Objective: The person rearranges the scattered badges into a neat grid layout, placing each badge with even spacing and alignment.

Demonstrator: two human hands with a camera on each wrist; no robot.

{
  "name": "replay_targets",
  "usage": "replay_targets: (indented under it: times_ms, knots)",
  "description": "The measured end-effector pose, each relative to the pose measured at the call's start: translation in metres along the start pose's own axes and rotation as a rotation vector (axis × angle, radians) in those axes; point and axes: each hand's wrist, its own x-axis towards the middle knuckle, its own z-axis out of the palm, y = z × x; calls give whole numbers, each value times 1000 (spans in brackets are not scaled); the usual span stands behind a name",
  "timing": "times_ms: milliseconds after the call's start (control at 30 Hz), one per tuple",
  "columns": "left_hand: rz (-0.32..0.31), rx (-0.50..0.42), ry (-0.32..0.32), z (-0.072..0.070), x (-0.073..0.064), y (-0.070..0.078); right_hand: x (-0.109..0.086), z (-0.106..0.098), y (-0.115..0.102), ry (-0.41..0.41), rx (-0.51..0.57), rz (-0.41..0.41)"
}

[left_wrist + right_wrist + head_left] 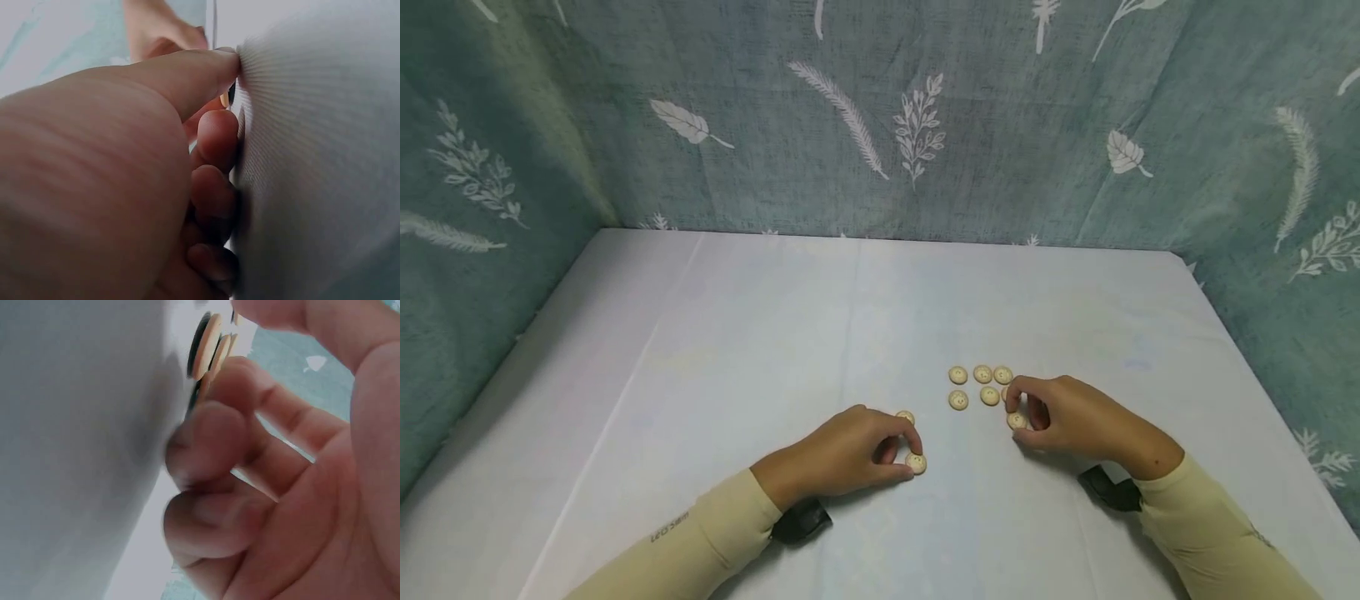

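Round, pale wooden buttons with small holes lie on the white table. In the head view, my left hand (857, 454) pinches one button (916, 463) at its edge between thumb and index finger, low against the cloth. Another button (905, 416) shows partly behind that hand. To the right, my right hand (1063, 421) has thumb and index finger around a button (1017, 420) at the near edge of a small group. One more button there is half hidden by its fingers. The right wrist view shows buttons (207, 347) edge-on, with dark undersides, beside the curled fingers (215, 444).
Several loose buttons, among them one at the group's left (958, 400) and one at the back (982, 374), lie between and beyond my hands. A white cloth covers the table (737, 333). Green leaf-patterned fabric (1000, 125) hangs behind and at both sides.
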Motion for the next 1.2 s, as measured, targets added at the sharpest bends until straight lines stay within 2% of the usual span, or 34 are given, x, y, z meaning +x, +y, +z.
replay_targets:
  times_ms: [167,367,500,633,800,1033,1200]
  knots:
    - [-27,54,13,1,-1,4,3,1,-10,66,54,-32]
    - [-44,77,32,-1,-6,7,17,12,-27,147,165,-142]
    - [-63,61,28,-3,-11,7,28,19,-44,173,157,-182]
    - [-62,46,15,-4,-14,5,37,24,-60,166,136,-185]
    - [-44,4,-6,-5,-16,2,47,32,-73,116,136,-183]
    - [-21,-46,-22,-7,-16,0,56,39,-83,55,173,-179]
    - [-27,-56,-23,-7,-17,0,57,40,-84,23,150,-196]
